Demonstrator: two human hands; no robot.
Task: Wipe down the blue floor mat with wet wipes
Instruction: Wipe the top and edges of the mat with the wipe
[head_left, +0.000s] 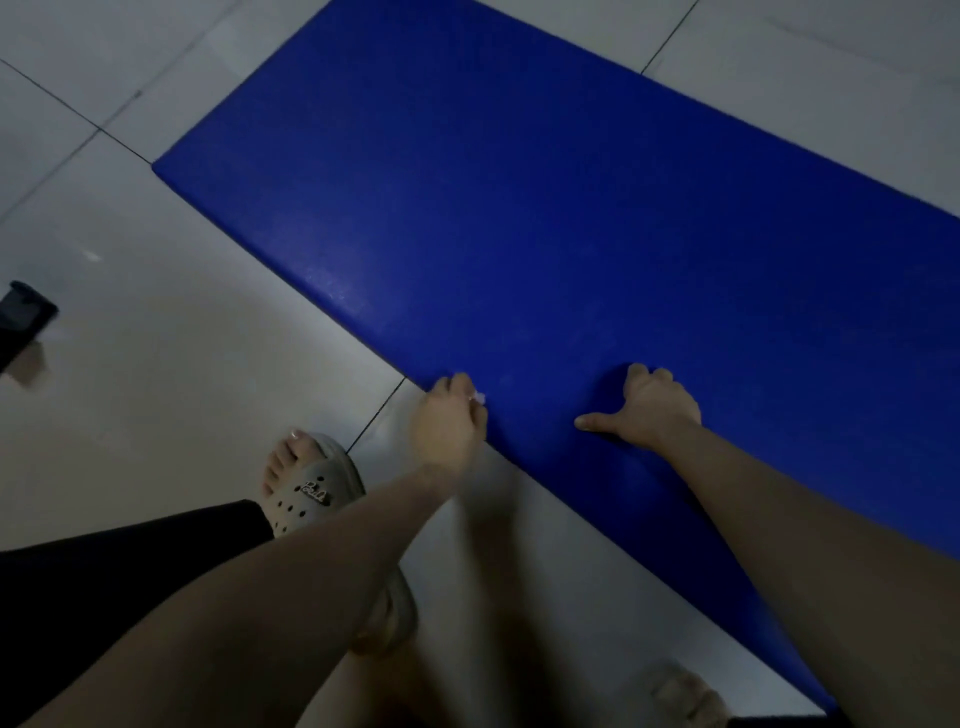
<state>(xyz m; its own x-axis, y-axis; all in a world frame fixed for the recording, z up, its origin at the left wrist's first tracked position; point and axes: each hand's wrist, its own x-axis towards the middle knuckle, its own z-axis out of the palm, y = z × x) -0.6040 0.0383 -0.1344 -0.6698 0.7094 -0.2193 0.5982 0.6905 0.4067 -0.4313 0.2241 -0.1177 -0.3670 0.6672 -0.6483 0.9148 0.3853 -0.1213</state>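
The flat, padded blue floor mat (519, 208) lies on the pale tiled floor (156, 338). At its near edge the left hand (449, 421), blurred, has its fingers clamped on a small white wet wipe (478, 398), seemingly to scrub that border. The right hand (649, 410) presses on the mat, thumb spread, probably to steady it. I cannot tell whether its fingers are curled or flat.

Only the grey sandal (296, 512) bore lettering: a small dark badge (317, 492) on its strap with pale script, possibly beginning "B", too blurred to read.
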